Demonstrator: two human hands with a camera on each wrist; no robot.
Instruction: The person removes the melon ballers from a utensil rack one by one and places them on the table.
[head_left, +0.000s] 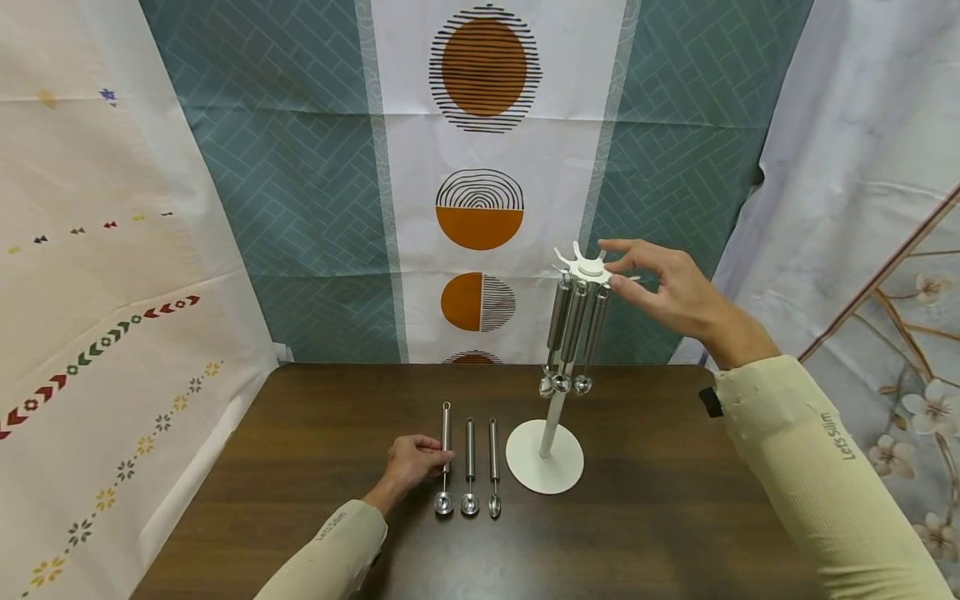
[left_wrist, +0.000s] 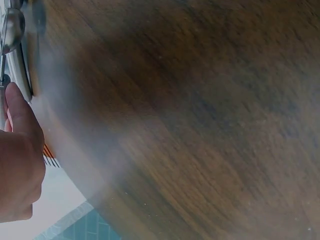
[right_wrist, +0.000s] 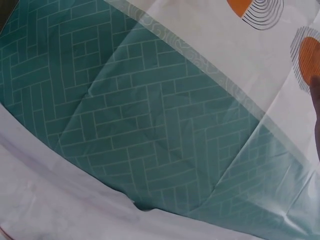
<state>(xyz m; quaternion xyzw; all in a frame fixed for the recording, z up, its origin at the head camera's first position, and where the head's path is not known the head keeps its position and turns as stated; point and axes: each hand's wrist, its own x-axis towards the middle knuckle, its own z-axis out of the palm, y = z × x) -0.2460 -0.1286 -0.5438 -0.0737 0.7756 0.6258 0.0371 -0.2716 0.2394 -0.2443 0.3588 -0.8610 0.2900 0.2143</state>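
We judge pick-up under way: the left hand point(head_left: 415, 462) pinches the outermost scoop point(head_left: 446, 429), at nine o'clock from the stand point(head_left: 554, 419), whose top the right hand point(head_left: 669, 287) grips with curved fingers; lifting seems needed next.

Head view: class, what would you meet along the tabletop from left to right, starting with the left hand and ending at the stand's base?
Left hand, utensil in its grip, middle utensil, narrow-headed utensil, stand's round white base.
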